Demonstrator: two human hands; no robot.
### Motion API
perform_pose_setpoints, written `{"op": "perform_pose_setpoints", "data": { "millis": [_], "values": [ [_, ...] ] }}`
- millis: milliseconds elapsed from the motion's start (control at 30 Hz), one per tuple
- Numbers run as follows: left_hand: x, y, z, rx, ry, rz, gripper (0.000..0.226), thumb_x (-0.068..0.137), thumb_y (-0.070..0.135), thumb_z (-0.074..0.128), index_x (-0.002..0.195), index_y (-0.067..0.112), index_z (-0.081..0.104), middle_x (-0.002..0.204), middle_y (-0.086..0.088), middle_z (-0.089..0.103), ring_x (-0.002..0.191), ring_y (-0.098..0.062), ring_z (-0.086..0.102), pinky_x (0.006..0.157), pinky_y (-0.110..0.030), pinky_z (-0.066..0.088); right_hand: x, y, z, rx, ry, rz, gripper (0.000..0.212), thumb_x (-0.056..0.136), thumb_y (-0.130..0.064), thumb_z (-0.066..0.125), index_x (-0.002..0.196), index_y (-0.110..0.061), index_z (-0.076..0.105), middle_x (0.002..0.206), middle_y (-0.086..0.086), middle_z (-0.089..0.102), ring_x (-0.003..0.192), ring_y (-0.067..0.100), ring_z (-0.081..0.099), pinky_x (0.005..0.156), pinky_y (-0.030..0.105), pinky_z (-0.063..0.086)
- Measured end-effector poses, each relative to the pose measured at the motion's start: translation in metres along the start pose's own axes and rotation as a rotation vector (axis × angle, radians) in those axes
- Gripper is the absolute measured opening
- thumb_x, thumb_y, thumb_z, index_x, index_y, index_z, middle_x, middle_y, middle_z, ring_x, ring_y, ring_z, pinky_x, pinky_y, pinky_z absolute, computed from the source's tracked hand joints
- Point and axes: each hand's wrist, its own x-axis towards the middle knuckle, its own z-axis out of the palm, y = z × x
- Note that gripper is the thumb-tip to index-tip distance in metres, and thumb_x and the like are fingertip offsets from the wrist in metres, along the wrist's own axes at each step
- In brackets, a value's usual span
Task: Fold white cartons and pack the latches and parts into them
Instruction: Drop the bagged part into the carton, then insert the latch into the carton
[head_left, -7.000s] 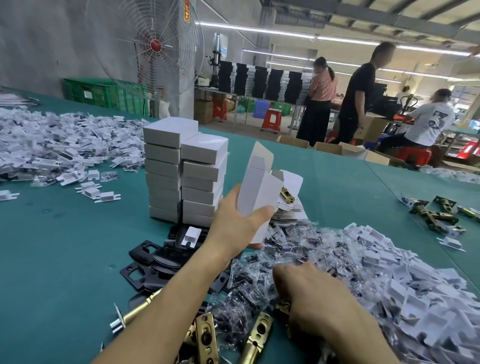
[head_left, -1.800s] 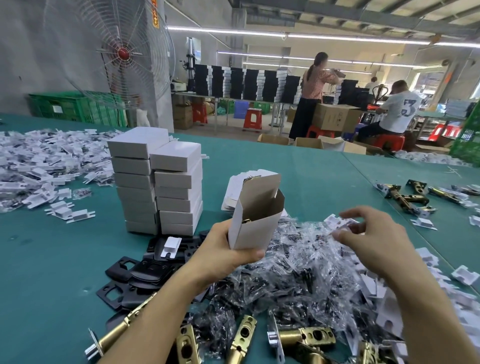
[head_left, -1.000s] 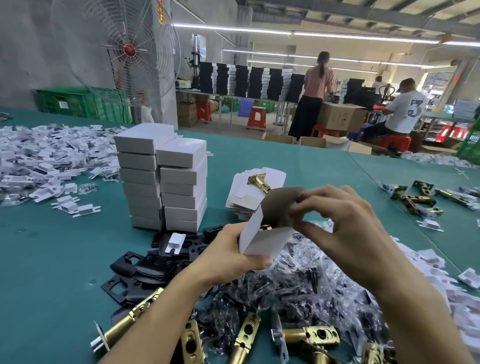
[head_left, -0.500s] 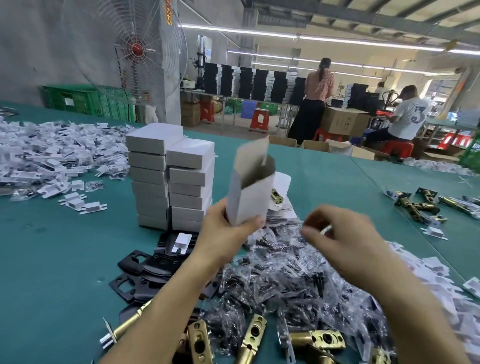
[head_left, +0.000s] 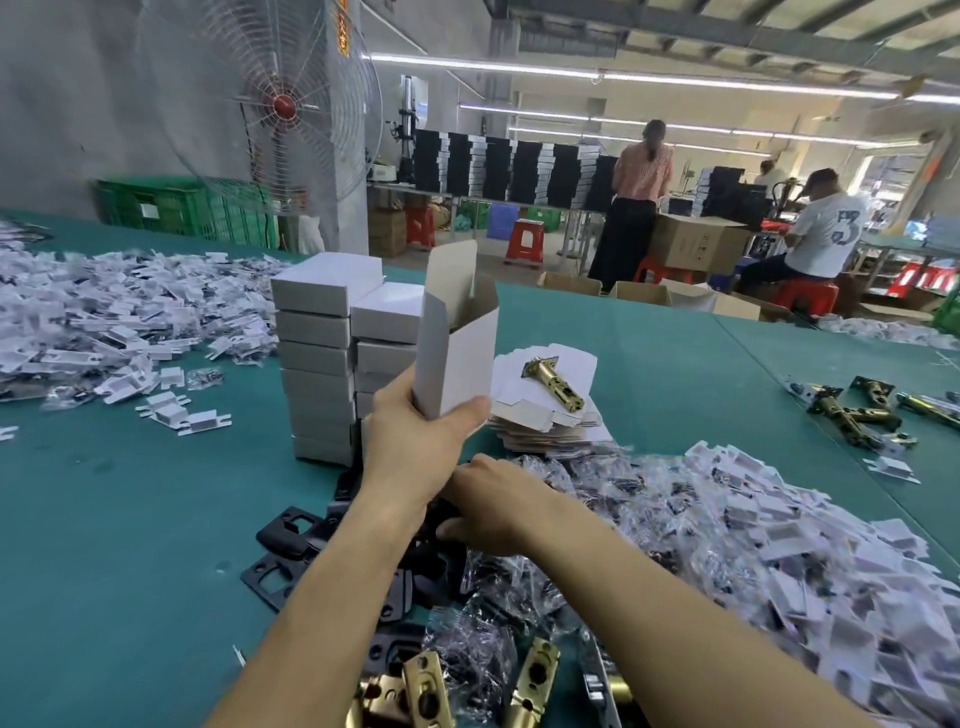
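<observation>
Dropping from mid-air, the right hand (head_left: 501, 506) now reaches among black plates (head_left: 283, 566) just before the stack of closed boxes (head_left: 322, 364); its fingers are hidden, so I cannot tell its grasp. The left hand (head_left: 426, 436) grips the carton (head_left: 460, 353) by its base, upright and open-topped, just right of that stack. It looks like thin, light, crushable card, best held at folded edges. A green table (head_left: 130, 519) carries everything, and workers (head_left: 641, 202) stand beyond the stack.

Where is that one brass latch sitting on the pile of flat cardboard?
In the head view, the brass latch lies atop the stack of flat cartons mid-table, just right of the open carton held up in the left hand.
</observation>
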Motion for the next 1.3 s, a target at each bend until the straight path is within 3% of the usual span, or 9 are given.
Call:
{"op": "perform_pose_setpoints", "data": {
  "millis": [100,300,467,567,700,800,867,1067,1300],
  "values": [
    [-0.001,0.000,0.000,-0.004,-0.018,-0.005,0.031,0.075,0.017,0.085,0.095,0.034,0.069,0.083,0.025,0.072,0.078,-0.001,0.069,0.065,-0.027,0.055,-0.003,0.000,0.003,0.097,-0.041,-0.007,0.040,0.090,-0.023,0.062,0.129,-0.019,0.056,0.130,0.014,0.059,0.117,0.034,0.056,0.093,0.043,0.049],
    [-0.004,0.001,0.002,-0.007,-0.033,-0.001,0.030,0.075,0.015,0.085,0.090,0.035,0.068,0.083,0.021,0.073,0.082,-0.003,0.069,0.070,-0.033,0.059,-0.004,-0.009,0.011,-0.112,0.082,-0.012,0.024,0.090,-0.029,0.053,0.104,-0.013,0.064,0.108,0.014,0.065,0.093,0.037,0.062,0.067,0.037,0.040],
    [-0.007,0.003,0.006,-0.047,-0.040,0.012,0.029,0.075,0.012,0.084,0.088,0.032,0.069,0.081,0.021,0.073,0.080,-0.005,0.070,0.063,-0.026,0.057,-0.005,0.005,0.008,0.152,0.181,0.156,0.015,0.098,-0.020,0.046,0.107,-0.012,0.056,0.096,0.016,0.059,0.087,0.042,0.061,0.067,0.041,0.046],
    [-0.010,0.005,0.010,-0.068,-0.065,0.052,0.029,0.076,0.011,0.084,0.086,0.032,0.068,0.079,0.022,0.073,0.074,0.003,0.068,0.057,-0.017,0.054,-0.018,0.027,-0.007,0.323,0.370,0.282,0.014,0.097,-0.015,0.053,0.100,-0.013,0.066,0.092,0.013,0.068,0.082,0.034,0.064,0.070,0.038,0.051],
    [-0.014,0.005,0.009,0.064,-0.145,0.148,0.036,0.077,0.020,0.085,0.089,0.046,0.065,0.084,0.020,0.071,0.079,0.003,0.065,0.063,-0.017,0.057,-0.055,0.058,-0.039,0.680,0.827,0.419,0.022,0.099,-0.011,0.055,0.110,-0.017,0.074,0.095,0.008,0.075,0.082,0.025,0.070,0.074,0.034,0.057],
    [-0.017,-0.001,0.010,0.197,-0.186,0.204,0.042,0.076,0.016,0.084,0.090,0.050,0.064,0.081,0.023,0.068,0.077,-0.002,0.062,0.057,-0.012,0.045,-0.090,0.059,-0.060,0.895,1.101,0.191,0.025,0.097,-0.007,0.057,0.107,-0.027,0.068,0.097,-0.007,0.073,0.085,0.015,0.072,0.069,0.024,0.058],
    [-0.019,-0.005,0.011,0.219,-0.212,0.200,0.044,0.075,0.013,0.084,0.085,0.052,0.065,0.081,0.024,0.067,0.075,-0.002,0.059,0.055,-0.012,0.044,-0.109,0.050,-0.070,0.803,1.160,0.000,0.025,0.093,-0.009,0.061,0.105,-0.030,0.066,0.099,-0.012,0.071,0.088,0.007,0.071,0.074,0.022,0.057],
    [-0.021,-0.010,0.013,0.216,-0.325,0.179,0.050,0.075,0.015,0.085,0.076,0.061,0.065,0.075,0.031,0.065,0.067,0.005,0.058,0.054,-0.010,0.044,-0.121,0.041,-0.097,0.072,0.907,-0.090,0.024,0.094,-0.028,0.058,0.107,-0.020,0.076,0.090,-0.001,0.071,0.079,0.026,0.056,0.065,0.038,0.047],
    [-0.023,-0.010,0.015,0.198,-0.534,0.063,0.037,0.072,0.022,0.085,0.082,0.053,0.066,0.072,0.026,0.064,0.057,0.003,0.058,0.049,-0.015,0.045,-0.102,0.028,-0.102,0.029,0.607,-0.097,0.018,0.095,-0.018,0.063,0.108,-0.023,0.075,0.103,0.001,0.061,0.091,0.026,0.060,0.069,0.047,0.053]
  ]
}}
